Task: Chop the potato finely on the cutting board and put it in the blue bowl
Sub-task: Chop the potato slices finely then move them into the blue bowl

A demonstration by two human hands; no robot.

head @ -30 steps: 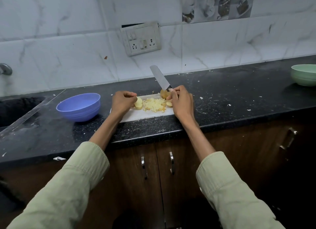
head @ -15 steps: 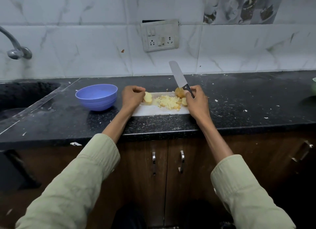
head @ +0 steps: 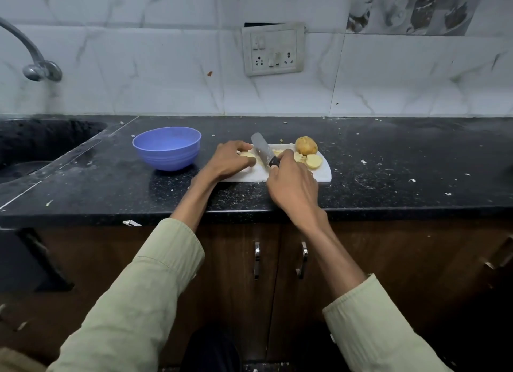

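A: Starting nearest, what is held?

B: The knife [head: 262,149] is gripped by the right hand [head: 293,185], fingers wrapped round the dark handle, with the blade angled up and to the left over the board [head: 324,174]. A pale potato piece [head: 248,155] is pinned to the board's left part by the curled fingers of the left hand [head: 229,159], just beside the blade.

A: So chopping is judged to be under way?

B: It is, and only partly done. Some fine bits [head: 277,152] can be made out behind the knife, mostly hidden by the right hand (how large the heap is cannot be told). On the right of the board a cut half [head: 314,161] lies flat side up, and just behind it a skinned chunk [head: 306,145] is left whole.

A: And farther off?

B: The blue bowl [head: 167,147] stands on the counter [head: 388,155] left of the board, near but not touching. No potato can be seen in it, so the transfer is taken as not yet begun.

A: What is left, then?

B: By this reckoning, the piece in hand, the half and the chunk are all to be chopped, then everything is to be moved into the bowl. Scraps are scattered over the counter (they may be left out).
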